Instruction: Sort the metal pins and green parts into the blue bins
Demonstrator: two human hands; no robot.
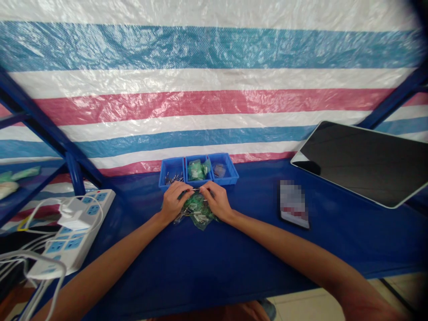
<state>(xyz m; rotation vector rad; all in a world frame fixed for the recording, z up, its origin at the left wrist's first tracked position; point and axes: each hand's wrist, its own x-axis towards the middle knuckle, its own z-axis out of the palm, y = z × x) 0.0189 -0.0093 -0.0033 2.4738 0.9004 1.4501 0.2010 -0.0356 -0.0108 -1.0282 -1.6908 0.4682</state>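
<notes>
A thin metal pin (196,189) spans the gap between my two hands, too small for its details to show. My left hand (174,201) pinches one end between thumb and fingertips. At the other end, my right hand (216,201) is closed in a similar pinch. Just beneath both hands lies a green plastic bag (202,225), with several small silvery cylinders and pins on it. Behind them, a blue bin (167,182) contains loose metal pins. The middle bin (199,182) holds a green bag with pale parts, and the right bin (227,179) a small clear bag.
A phone (294,205) lies to the right on the blue table (200,263). Beyond it, a dark-screened tablet or monitor (364,160) leans back. On the left, a white power strip (96,209) carries plugs and tangled cables. A striped plastic sheet (207,107) hangs behind.
</notes>
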